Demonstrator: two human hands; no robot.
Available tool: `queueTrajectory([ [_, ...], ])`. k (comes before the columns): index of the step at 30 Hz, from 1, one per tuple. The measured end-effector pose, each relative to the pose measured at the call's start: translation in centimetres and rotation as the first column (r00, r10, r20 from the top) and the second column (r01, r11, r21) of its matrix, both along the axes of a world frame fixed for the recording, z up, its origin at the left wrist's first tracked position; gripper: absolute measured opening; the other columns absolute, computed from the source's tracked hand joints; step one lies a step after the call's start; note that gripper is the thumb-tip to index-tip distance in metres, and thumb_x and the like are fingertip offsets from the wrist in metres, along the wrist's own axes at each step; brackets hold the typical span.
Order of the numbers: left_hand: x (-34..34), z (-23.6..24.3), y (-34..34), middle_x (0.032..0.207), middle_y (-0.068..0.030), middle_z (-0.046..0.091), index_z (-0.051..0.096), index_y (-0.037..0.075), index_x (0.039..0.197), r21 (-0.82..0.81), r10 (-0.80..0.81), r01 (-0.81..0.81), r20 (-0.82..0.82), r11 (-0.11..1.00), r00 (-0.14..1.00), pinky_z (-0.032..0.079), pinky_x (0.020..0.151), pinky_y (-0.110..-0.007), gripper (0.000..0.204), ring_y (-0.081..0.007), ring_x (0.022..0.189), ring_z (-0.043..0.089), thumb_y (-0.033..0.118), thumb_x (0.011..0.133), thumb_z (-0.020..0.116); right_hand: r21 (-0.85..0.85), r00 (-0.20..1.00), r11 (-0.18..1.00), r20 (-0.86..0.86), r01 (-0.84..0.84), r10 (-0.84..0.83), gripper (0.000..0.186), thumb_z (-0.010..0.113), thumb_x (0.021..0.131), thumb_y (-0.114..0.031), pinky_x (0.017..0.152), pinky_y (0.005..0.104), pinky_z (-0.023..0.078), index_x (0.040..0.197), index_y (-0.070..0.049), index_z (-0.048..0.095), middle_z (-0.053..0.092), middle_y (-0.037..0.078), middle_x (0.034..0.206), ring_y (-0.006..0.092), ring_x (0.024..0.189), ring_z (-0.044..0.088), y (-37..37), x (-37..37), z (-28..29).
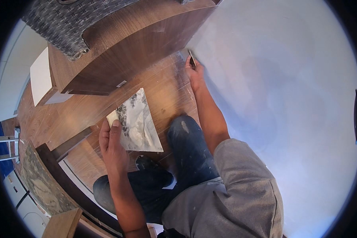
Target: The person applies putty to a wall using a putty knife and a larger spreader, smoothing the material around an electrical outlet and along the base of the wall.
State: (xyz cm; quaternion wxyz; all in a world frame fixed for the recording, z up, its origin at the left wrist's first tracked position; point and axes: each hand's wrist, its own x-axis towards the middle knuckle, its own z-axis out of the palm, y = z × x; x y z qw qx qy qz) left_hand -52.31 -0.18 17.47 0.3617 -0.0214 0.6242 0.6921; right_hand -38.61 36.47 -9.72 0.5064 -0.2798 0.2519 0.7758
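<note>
The grey cloth shirt (226,194) lies nearest, above blue denim knees. The left hand (114,141) has its thumb clamped on the broad, flat plate smeared with white paste (141,123), held over the brown wood-plank floor (162,99). The right hand (195,73) has its fingers closed around a thin, narrow blade-like tool (192,59) by the pale, smooth wall (273,99), near the floor's wall-side edge and the curved brown wooden cabinet (139,47). The step in hand seems to be working paste at this corner; the next move calls for a steady, flat blade.

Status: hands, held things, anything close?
Left hand grips white-smeared board. Right hand holds thin tool by wall. Brown wooden furniture close left of that hand.
</note>
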Motion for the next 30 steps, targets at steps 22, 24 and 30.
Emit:
queueTrajectory([
  [22, 0.1, -0.7, -0.7, 0.112, -0.0062, 0.063, 0.057, -0.002, 0.125, -0.038, 0.001, -0.002, -0.019, 0.999, 1.000, 0.042, 0.092, -0.027, 0.039, -0.0124, 0.102, 0.055, 0.024, 0.096, 0.060, 0.035, 0.945, 0.998, 0.324, -0.050, 0.036, 0.022, 0.044, 0.093, 0.005, 0.085, 0.0393, 0.061, 0.111, 0.009, 0.055, 0.062, 0.021, 0.111, 0.0346, 0.100, 0.064, -5.6, 2.0, -3.9],
  [24, 0.1, -0.4, -0.5, 0.112, -0.0061, 0.063, 0.057, -0.002, 0.125, -0.029, -0.022, 0.022, -0.017, 0.999, 1.000, 0.042, 0.091, -0.027, 0.039, -0.0123, 0.102, 0.055, 0.024, 0.096, 0.060, 0.038, 0.967, 0.999, 0.253, -0.026, 0.016, 0.023, 0.045, 0.092, 0.004, 0.085, 0.0387, 0.061, 0.112, 0.008, 0.054, 0.062, 0.019, 0.112, 0.0324, 0.101, 0.064, -4.7, 2.2, -4.3],
  [30, 0.3, 0.0, -0.1, 0.110, -0.0058, 0.063, 0.057, -0.002, 0.124, -0.020, -0.048, 0.048, -0.033, 0.999, 0.998, 0.042, 0.091, -0.027, 0.038, -0.0119, 0.101, 0.055, 0.024, 0.096, 0.059, -0.068, 0.978, 0.998, 0.210, 0.016, -0.002, 0.019, 0.046, 0.092, 0.003, 0.080, 0.0378, 0.062, 0.104, 0.009, 0.058, 0.064, 0.018, 0.104, 0.0316, 0.096, 0.065, -2.6, 2.8, -5.4],
])
